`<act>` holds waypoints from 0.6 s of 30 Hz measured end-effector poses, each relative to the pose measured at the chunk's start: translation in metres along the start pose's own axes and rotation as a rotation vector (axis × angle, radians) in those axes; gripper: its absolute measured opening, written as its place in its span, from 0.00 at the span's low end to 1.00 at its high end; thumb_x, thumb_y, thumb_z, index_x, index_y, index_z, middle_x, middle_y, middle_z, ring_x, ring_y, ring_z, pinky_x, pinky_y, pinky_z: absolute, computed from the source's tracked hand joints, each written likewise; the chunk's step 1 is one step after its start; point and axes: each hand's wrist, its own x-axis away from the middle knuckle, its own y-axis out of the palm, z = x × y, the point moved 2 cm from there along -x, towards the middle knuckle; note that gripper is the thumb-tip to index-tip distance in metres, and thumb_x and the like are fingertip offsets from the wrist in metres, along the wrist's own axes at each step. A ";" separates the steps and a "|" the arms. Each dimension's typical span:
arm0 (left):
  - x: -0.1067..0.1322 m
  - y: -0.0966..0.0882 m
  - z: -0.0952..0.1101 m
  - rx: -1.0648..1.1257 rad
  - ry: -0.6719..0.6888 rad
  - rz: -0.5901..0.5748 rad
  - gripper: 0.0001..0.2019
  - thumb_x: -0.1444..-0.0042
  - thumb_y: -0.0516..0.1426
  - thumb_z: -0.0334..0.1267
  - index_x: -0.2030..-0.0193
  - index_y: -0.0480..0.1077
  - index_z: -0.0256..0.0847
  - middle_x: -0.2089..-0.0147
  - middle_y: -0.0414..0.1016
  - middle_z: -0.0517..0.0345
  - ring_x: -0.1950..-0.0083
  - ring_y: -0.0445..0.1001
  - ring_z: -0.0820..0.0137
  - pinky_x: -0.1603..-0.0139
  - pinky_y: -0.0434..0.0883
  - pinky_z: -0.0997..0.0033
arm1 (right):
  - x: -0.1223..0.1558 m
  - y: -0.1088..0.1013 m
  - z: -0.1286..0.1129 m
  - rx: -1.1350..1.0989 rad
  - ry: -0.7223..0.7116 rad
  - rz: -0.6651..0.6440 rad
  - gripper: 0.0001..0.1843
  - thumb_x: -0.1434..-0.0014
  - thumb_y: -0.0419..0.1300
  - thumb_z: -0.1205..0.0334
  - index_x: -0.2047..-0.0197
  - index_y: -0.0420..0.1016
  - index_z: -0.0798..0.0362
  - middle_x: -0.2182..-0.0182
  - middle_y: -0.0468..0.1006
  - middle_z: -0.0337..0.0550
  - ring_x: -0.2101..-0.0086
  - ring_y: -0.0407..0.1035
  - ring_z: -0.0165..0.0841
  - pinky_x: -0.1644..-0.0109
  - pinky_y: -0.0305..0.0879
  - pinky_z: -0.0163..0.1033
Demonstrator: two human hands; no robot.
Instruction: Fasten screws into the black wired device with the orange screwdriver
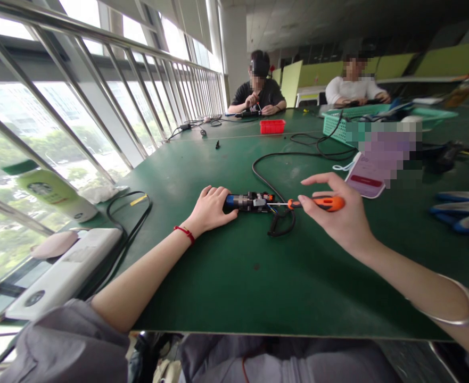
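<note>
On the green table lies a blue and black power tool body (pixel 244 201), its right end uncovered so that wires and inner parts show. My left hand (pixel 214 208) is closed over the tool's left end. In my right hand (pixel 340 213) is an orange and black screwdriver (pixel 318 203), gripped by its handle with the thumb and fingers. The screwdriver lies nearly level, and its shaft points left with the tip at the tool's exposed end. A black power cord (pixel 258 158) loops around beside that end. Fingers hide part of the tool and the handle.
A propped phone (pixel 365 178) and a green basket (pixel 335 127) stand to the right, with gloves (pixel 463 210) at the edge. A red tray (pixel 272 126) sits farther back. Left are a bottle (pixel 52 191) and a white box (pixel 64 271). Two people sit across.
</note>
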 end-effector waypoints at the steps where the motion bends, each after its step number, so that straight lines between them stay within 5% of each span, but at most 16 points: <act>1: 0.000 0.000 0.000 0.002 0.003 0.002 0.21 0.48 0.51 0.53 0.55 0.65 0.39 0.55 0.72 0.52 0.52 0.69 0.59 0.37 0.55 0.54 | 0.000 0.000 -0.001 -0.033 -0.027 0.008 0.13 0.50 0.62 0.62 0.59 0.68 0.47 0.67 0.72 0.39 0.73 0.69 0.30 0.68 0.69 0.38; 6: 0.001 0.001 -0.002 0.009 0.009 0.019 0.24 0.46 0.49 0.58 0.56 0.65 0.39 0.56 0.72 0.51 0.53 0.69 0.59 0.38 0.56 0.54 | -0.003 0.002 0.003 -0.134 -0.089 0.053 0.29 0.54 0.64 0.65 0.49 0.59 0.46 0.64 0.69 0.40 0.66 0.70 0.34 0.69 0.69 0.38; 13: 0.000 0.001 -0.001 -0.002 0.006 0.022 0.21 0.45 0.49 0.56 0.56 0.65 0.40 0.57 0.72 0.52 0.53 0.69 0.60 0.38 0.56 0.55 | -0.001 0.000 0.001 0.011 0.032 -0.085 0.09 0.47 0.60 0.55 0.63 0.70 0.48 0.76 0.71 0.36 0.80 0.65 0.28 0.74 0.64 0.37; 18: 0.000 0.001 -0.001 0.001 -0.001 0.019 0.21 0.45 0.49 0.56 0.56 0.65 0.40 0.57 0.72 0.52 0.53 0.69 0.60 0.38 0.56 0.55 | -0.001 0.002 0.003 -0.144 -0.050 0.024 0.21 0.51 0.63 0.63 0.54 0.64 0.45 0.68 0.72 0.40 0.72 0.69 0.33 0.71 0.67 0.39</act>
